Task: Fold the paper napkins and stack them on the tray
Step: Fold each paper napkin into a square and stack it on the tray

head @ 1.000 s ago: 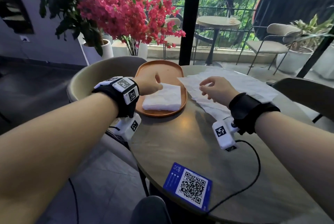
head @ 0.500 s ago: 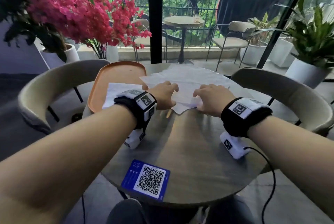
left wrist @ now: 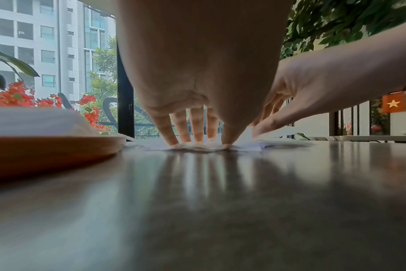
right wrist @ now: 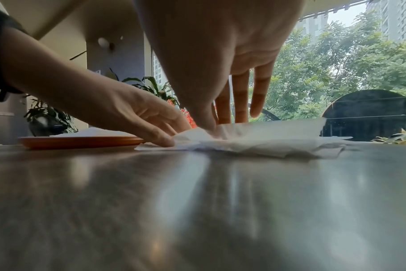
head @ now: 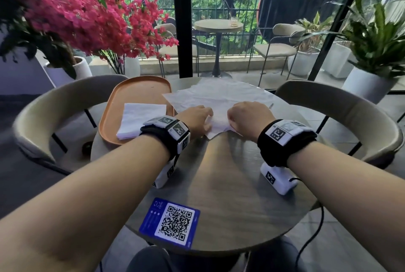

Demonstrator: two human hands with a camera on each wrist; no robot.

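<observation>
At the left of a round, dark, glossy table (head: pixel 219 184) sits an oval orange-brown tray (head: pixel 135 89) with a low raised rim. A folded napkin (head: pixel 140 118), a white, soft-looking square, lies flat on the tray's near half.

Just right of the tray, the left hand (head: pixel 195 120) comes down on the near left corner of a loose pile of unfolded napkins (head: pixel 219 96). In the left wrist view its fingers (left wrist: pixel 181 126) are fairly straight and spread, with the tips and thumb pressing the thin white paper flat against the table. The hand is open, pressing rather than holding.

Close beside it, the right hand (head: pixel 247 118) is on the same near edge of the pile. In the right wrist view its thumb and first fingers (right wrist: pixel 223 110) pinch a raised, crumpled fold of paper, while the other fingers hang straighter above it. The sheets are thin, wrinkled and roughly square, and spread toward the table's far side.

A blue card (head: pixel 171 223) with a QR code lies flat near the table's front edge.
</observation>
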